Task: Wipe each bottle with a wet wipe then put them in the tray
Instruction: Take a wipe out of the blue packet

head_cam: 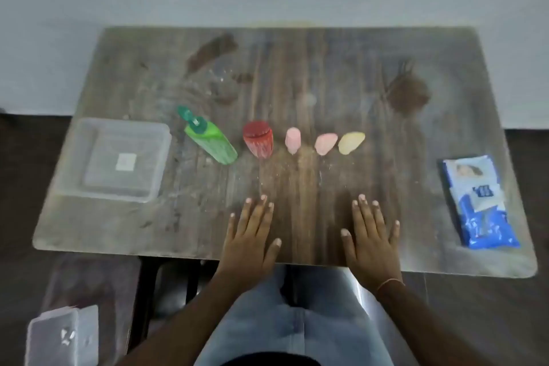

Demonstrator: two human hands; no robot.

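Several bottles stand in a row across the middle of the wooden table (pixel 297 74): a green bottle (pixel 211 141) with a teal cap, a red bottle (pixel 258 138), a small pink bottle (pixel 293 140), a second pink one (pixel 325 143) and a yellow one (pixel 351 142). A clear plastic tray (pixel 89 140) sits at the left. A blue wet wipe pack (pixel 478 202) lies at the right edge. My left hand (pixel 251 238) and my right hand (pixel 371 241) rest flat on the table near its front edge, fingers straight, holding nothing.
Dark stains mark the tabletop at the back left and back right. A clear plastic box (pixel 64 336) sits on the floor at the lower left. My lap in jeans (pixel 294 327) is below the table's front edge.
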